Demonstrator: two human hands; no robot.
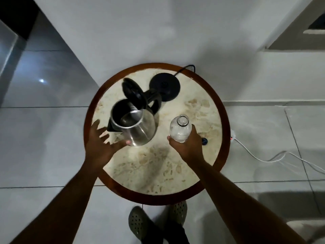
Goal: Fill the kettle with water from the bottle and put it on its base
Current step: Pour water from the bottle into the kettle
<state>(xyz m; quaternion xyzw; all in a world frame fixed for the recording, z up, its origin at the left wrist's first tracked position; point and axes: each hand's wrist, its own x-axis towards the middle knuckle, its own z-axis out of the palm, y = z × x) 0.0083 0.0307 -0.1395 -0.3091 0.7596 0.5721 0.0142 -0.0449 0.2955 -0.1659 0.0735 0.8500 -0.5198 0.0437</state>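
A steel kettle [139,125] stands on the round table [158,166] with its black lid flipped up and its mouth uncovered. My left hand [103,143] is beside its near-left side, fingers spread, the thumb tip touching the kettle's lower wall. My right hand [189,143] grips a clear bottle [180,128] that stands upright and uncapped, to the right of the kettle. The black round base [164,84] lies at the table's far side, behind the kettle, with its cord running off the edge.
A small dark cap-like object [204,141] lies on the table just right of my right hand. White cables [263,158] trail over the tiled floor at right. My feet in grey clogs [140,224] stand at the table's near edge.
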